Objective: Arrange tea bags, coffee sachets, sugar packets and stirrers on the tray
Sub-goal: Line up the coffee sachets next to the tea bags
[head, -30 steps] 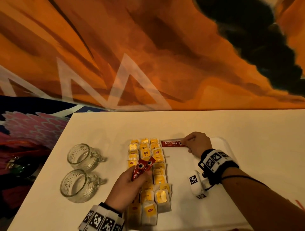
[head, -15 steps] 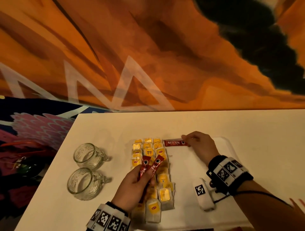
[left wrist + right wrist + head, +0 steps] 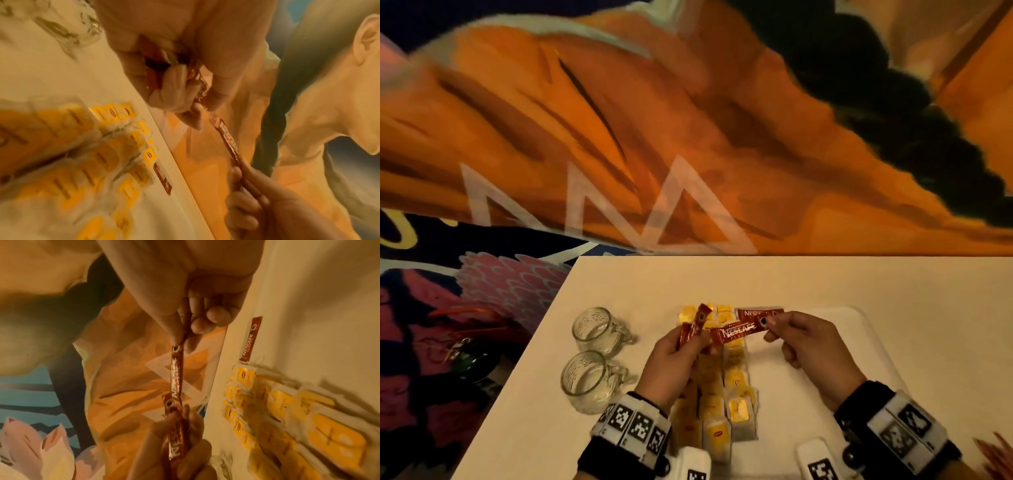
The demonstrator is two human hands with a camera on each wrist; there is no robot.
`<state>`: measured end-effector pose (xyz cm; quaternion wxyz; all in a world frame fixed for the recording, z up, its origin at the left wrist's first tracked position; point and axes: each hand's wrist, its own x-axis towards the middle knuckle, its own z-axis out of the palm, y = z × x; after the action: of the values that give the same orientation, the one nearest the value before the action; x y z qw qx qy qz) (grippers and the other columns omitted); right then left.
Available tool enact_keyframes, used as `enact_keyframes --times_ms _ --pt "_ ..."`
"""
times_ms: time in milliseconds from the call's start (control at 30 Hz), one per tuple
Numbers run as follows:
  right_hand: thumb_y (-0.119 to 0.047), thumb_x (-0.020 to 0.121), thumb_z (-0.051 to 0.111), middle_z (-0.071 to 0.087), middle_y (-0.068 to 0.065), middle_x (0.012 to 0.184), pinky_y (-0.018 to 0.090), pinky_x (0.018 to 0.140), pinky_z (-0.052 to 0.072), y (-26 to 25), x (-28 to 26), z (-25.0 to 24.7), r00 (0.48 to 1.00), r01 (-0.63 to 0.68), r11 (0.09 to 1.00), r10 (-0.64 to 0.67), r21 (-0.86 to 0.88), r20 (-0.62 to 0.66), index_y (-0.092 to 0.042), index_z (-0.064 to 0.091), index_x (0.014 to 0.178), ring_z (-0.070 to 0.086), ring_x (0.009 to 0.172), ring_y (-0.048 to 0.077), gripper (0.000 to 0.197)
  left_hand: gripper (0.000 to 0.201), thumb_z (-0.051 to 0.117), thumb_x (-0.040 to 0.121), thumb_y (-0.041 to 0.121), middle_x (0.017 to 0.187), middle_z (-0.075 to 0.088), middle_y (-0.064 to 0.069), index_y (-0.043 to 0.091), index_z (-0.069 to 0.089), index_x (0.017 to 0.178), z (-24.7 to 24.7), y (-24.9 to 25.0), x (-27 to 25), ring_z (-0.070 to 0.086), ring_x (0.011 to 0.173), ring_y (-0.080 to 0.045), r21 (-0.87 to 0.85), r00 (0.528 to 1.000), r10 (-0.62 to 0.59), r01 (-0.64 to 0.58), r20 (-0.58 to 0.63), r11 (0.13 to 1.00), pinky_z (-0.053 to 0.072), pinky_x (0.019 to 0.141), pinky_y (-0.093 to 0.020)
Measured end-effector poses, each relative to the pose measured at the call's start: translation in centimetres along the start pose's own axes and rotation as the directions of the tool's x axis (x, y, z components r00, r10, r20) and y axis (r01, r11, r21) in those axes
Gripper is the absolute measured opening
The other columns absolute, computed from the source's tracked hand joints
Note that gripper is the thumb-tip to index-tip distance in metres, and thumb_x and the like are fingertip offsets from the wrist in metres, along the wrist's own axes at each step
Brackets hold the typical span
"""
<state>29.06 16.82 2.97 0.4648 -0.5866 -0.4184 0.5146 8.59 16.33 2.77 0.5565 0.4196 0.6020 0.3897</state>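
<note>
Both hands hover over the white tray. My left hand grips a small bunch of red coffee sachets, one of them sticking upward. Another coffee sachet stretches sideways from that bunch, and my right hand pinches its right end. The right wrist view shows this sachet held between thumb and fingers, with the left hand on its other end. One sachet lies flat at the tray's far edge. Several yellow tea bags lie in columns on the tray's left part.
Two empty glass mugs stand on the white table, left of the tray. A painted orange wall rises right behind the table's far edge. The table's left edge drops off beside the mugs.
My right hand let go of the sachet laid at the tray's far edge and moved left to pinch a sachet from the left hand's bunch. The left hand rose slightly.
</note>
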Motion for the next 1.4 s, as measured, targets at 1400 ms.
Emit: enact_keyframes --times_ms 1400 --pt "-0.024 0.075 0.082 0.062 0.005 0.062 0.026 0.048 0.045 6.2 10.4 -3.7 0.956 -0.279 0.902 0.228 -0.330 -0.187 -0.009 0.068 0.079 0.054 0.052 0.018 0.020 0.028 0.045 0.099 0.026 0.061 0.067 0.000 0.002 0.058 0.094 0.0 -3.0 1.2 0.039 0.044 -0.015 0.076 0.999 0.013 -0.016 0.040 0.997 0.032 0.041 -0.023"
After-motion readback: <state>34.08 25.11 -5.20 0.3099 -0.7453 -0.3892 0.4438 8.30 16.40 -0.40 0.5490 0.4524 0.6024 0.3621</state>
